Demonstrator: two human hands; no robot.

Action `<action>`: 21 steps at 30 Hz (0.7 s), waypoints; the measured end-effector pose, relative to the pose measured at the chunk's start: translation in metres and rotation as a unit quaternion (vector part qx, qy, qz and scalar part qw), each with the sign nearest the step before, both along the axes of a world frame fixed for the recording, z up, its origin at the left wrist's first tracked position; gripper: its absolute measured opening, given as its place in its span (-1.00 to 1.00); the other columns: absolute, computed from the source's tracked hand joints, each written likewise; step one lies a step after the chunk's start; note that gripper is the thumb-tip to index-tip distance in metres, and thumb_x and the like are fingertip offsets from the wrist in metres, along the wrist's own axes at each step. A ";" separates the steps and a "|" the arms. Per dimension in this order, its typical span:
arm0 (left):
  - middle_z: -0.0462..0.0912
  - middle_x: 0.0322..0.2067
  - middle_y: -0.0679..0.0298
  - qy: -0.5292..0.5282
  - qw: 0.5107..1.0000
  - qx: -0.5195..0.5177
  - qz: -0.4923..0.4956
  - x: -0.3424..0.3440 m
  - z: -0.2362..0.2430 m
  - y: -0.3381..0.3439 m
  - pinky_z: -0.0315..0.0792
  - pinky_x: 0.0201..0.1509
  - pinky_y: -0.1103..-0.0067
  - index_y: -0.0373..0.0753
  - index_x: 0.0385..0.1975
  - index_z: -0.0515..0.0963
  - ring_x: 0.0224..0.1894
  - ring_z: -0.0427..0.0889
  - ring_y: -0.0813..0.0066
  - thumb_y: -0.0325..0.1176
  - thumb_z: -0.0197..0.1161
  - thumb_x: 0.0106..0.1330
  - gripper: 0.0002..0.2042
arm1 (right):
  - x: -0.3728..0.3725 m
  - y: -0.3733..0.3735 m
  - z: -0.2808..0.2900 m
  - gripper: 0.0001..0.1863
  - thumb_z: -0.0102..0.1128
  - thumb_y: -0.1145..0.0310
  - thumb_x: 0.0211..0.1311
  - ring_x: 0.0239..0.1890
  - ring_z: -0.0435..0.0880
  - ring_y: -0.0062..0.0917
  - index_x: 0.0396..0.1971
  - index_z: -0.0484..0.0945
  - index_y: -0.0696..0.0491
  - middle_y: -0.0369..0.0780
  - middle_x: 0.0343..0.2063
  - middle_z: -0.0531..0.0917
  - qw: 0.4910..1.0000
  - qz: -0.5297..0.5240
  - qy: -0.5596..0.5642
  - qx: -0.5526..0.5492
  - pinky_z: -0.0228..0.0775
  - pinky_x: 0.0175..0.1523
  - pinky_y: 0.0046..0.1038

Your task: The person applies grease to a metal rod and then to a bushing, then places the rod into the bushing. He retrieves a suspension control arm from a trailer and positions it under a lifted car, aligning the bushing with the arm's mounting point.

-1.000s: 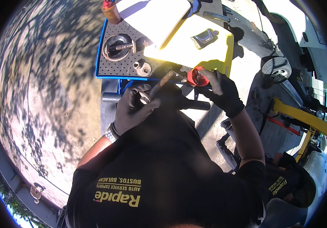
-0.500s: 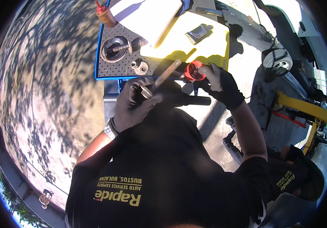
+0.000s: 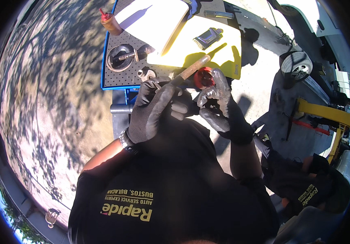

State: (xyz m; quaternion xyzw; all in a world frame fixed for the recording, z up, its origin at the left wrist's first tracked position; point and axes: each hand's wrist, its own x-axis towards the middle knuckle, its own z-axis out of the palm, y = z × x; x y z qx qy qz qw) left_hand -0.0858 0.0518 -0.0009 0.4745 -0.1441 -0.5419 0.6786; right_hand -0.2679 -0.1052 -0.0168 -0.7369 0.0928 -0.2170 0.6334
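Note:
My left hand [image 3: 148, 107], in a dark work glove, is closed round a rusty threaded metal rod [image 3: 195, 68]. The rod slants up and to the right, its free end standing out over the bench; the glove hides its lower end. My right hand [image 3: 230, 107], gloved too, is close beside it with fingers bent and apart, holding nothing that I can see. Its fingertips look wet or greasy. Just beyond those fingers is a round red container [image 3: 197, 78] with dark red stuff inside, partly covered by the hand. A metal fitting [image 3: 144, 74] lies beyond my left hand.
The perforated bench [image 3: 112, 76] has a blue edge. On it are a brown squeeze bottle [image 3: 110, 24], a black ring-shaped part [image 3: 110, 61], a white panel [image 3: 150, 20], a yellow board [image 3: 175, 57] and a dark flask [image 3: 208, 38]. A wheel [image 3: 296, 66] and a co-worker [image 3: 293, 175] are at right.
My right hand has drawn back from the red container towards me and left. My left hand has turned the rod, whose free end now reaches farther right.

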 end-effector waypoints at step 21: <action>0.61 0.05 0.11 -0.129 0.990 -0.021 0.049 0.011 -0.026 0.011 0.61 -0.11 0.55 -0.28 0.19 0.35 -0.16 0.72 0.51 -0.45 0.24 0.54 -0.68 | -0.016 -0.076 -0.024 -0.41 0.56 0.06 0.10 0.01 0.62 -0.12 0.12 0.67 -0.01 -0.07 -0.01 0.58 0.860 -0.042 0.236 -0.451 0.50 0.12 -0.21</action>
